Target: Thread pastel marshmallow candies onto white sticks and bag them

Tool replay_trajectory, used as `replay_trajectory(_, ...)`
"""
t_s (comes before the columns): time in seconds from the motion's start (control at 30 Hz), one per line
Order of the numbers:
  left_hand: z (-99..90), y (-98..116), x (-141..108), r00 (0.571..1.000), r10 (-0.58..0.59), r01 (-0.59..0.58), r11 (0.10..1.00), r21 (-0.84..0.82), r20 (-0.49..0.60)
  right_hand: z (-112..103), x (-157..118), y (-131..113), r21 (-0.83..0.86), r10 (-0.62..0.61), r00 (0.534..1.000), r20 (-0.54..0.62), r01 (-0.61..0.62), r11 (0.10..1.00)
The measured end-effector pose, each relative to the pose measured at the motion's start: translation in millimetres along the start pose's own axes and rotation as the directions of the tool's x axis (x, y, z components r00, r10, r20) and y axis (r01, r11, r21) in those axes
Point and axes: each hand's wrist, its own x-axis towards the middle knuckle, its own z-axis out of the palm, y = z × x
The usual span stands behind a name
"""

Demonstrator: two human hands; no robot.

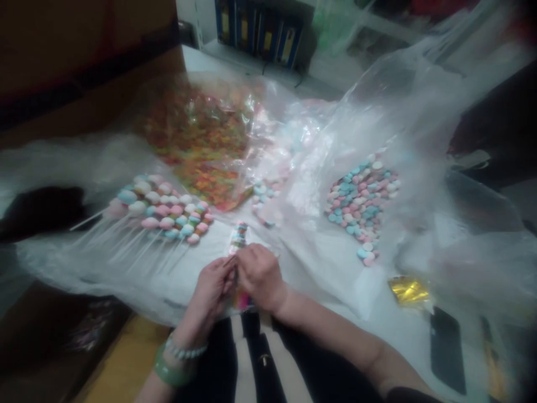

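A short candy skewer [239, 235] in pink, white and blue stands out above my fingers, and it seems to be in clear wrap. My left hand [215, 282] pinches at its lower end, with a thin brownish strip at the fingertips. Pressed close beside it, my right hand [263, 275] is closed on the same spot. The stick end is hidden by my fingers. Something bright pink and yellow [243, 299] shows below them, too blurred to name. To the left lies a heap of candy skewers [168, 210] on white sticks, near my left hand.
Loose pastel candies [363, 198] lie in an open clear plastic bag [403, 112] at right. Behind is a bag of orange and green candies [210, 145]. A gold foil packet [409, 292] and a dark phone [447, 350] rest at right. A cardboard box [84, 50] stands back left.
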Motion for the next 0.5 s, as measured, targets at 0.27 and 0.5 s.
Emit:
replay_trajectory(0.27,-11.1,-11,4,0.994,0.093,-0.093,0.996,0.007,-0.056,18,1,-11,-0.017,-0.096,0.994,0.054,0.097,0.995)
replay_trajectory(0.5,-12.9,-13,8,0.989,0.134,-0.133,0.991,0.026,-0.06,22,5,-4,0.413,0.107,0.985,0.136,-0.155,0.898)
